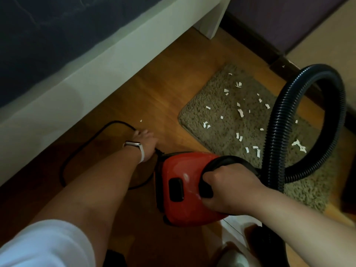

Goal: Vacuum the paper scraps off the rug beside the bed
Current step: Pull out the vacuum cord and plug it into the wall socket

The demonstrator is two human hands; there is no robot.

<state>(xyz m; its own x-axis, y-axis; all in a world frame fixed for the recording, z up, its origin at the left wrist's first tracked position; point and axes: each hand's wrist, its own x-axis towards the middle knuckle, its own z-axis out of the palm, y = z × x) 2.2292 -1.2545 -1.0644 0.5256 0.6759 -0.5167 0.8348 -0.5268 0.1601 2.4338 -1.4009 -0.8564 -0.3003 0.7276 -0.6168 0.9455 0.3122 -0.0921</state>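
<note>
Beside the red vacuum (185,187), the right hand (229,189) grips its black handle (221,164) in a closed fist, while the outstretched left hand (145,143) closes on the power cord (81,149).

1. Bed frame (107,60): a long pale side rail that closes off the left; its leg (211,26) stands on the floor at the far end.
2. Wooden floor (165,89): a bare strip between the rail and the rug (215,120), open to a hand.
3. Power cord (81,149): loops across the floor near the rail and meets the left hand (143,142).
4. Vacuum body (185,187): sits at the rug's near corner, its handle under the right hand (229,189).
5. Hose (308,120): arches over the rug's right side, crossing above some paper scraps (238,112).
6. Dark skirting (256,47): bounds the floor on the far right.
</note>
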